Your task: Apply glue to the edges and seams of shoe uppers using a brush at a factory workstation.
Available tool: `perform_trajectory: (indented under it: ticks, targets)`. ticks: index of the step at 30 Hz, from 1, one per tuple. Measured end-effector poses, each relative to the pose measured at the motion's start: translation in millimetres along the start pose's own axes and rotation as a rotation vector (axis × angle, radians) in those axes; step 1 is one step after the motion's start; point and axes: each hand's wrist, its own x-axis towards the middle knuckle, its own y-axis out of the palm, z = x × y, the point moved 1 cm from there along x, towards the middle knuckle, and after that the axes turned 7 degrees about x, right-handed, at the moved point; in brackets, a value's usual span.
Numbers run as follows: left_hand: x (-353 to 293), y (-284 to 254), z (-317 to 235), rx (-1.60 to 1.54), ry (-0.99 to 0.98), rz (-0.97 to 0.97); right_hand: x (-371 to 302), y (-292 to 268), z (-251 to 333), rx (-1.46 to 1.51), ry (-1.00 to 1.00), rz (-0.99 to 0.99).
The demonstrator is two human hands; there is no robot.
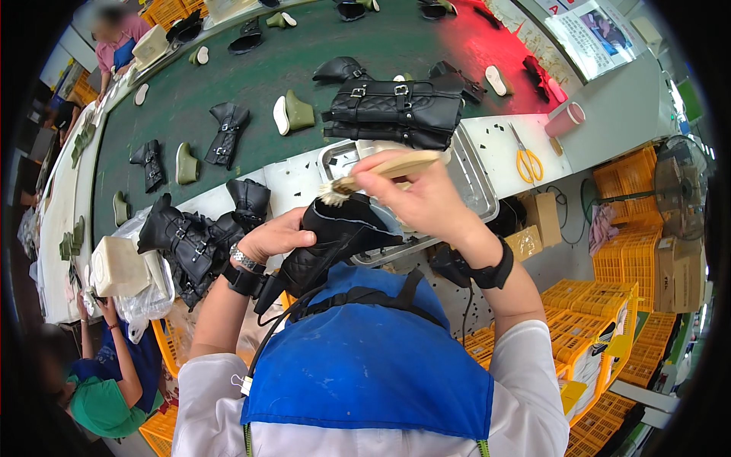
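Observation:
In front of my apron, my left hand [274, 238] grips a black quilted boot upper [324, 247], its opening tilted toward my right hand. Wooden-handled and pale-bristled, a brush [400, 163] is pinched in my right hand [415, 194]; its bristles are over the rim of the upper. A metal tray [476, 171] lies just beyond, with a stack of black buckled boot uppers [396, 103] by its far edge. More black boot uppers [186, 236] are heaped to the left of my left hand.
Orange-handled scissors [527, 161] and a pink cup [565, 120] sit to the right. The green conveyor belt [266, 68] carries green-and-white boots [295, 113]. A cream block [118, 266] stands left. Orange crates [586, 320] and a fan [680, 180] are at right. Two co-workers work at left.

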Motion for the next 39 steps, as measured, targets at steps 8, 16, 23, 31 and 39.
perform_trajectory:
  ticks: [8,16,23,31,39]
  targets:
    - [-1.6,4.0,1.2,0.015,0.035,0.041,4.6,6.2,-10.1,-0.314,-0.213,0.154]
    - [-0.3,8.4,4.8,0.014,-0.011,0.026,-5.7,-11.7,-7.3,-0.507,-0.086,0.198]
    - [0.8,10.1,7.3,-0.010,-0.033,0.030,-7.2,-14.1,-8.9,-0.684,-0.139,0.245]
    - [5.3,14.4,7.3,-0.030,-0.014,0.054,-3.4,11.8,-13.0,-0.290,-0.286,0.108]
    - [-12.9,3.1,4.4,-0.101,0.038,-0.152,-10.7,-23.6,-1.0,0.117,0.080,-0.158]
